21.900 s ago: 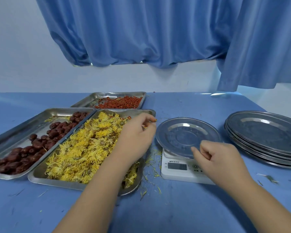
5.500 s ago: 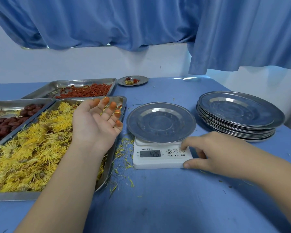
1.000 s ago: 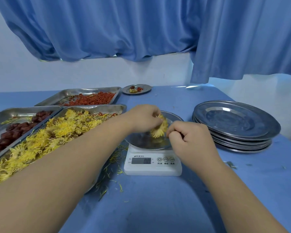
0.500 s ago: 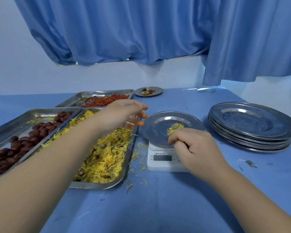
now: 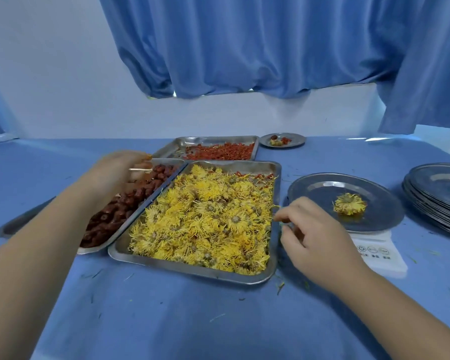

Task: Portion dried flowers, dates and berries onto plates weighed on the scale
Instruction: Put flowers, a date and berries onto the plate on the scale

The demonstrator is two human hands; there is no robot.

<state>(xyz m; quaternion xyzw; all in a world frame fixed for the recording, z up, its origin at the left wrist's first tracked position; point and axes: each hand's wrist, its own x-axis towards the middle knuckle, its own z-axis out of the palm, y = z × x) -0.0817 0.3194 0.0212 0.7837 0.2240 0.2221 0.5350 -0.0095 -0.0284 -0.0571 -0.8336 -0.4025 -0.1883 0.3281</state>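
Ok, quick note. My L hand (image 5: 115,175) is out over the dates (image 5: 130,201) in the far-left tray (image 5: 18,224). Fingers are bent down & thumb close to them. There's a thin pale sliver at the fingertips, but I can't tell whether I've got hold of a date or anything else.

My R hand (image 5: 315,235) hangs low btwn the flower tray (image 5: 192,268) & the scale (image 5: 379,258). Its fingers are loosely curled, w/ nothing in them that I can see, and the index tip is just beside that tray's right rim. The hand covers the scale's readout, so only the buttons show.

The plate (image 5: 312,193) sits on the scale w/ a single flower (image 5: 350,203) on it, a bit right of centre. The flower tray is packed w/ yellow dried flowers (image 5: 205,219), plus a few red bits at its far edge. Behind it the berry tray (image 5: 182,144) holds the red berries (image 5: 218,152). To that tray's right, near the back of the bench, a small plate (image 5: 296,139) carries a date, a flower & some berries.

The stack of spare plates (image 5: 439,193) is at far right, just beside the plate on the scale. Loose petals & bits lie on the blue bench (image 5: 192,320) round the scale & trays. A blue curtain (image 5: 244,48) hangs behind.
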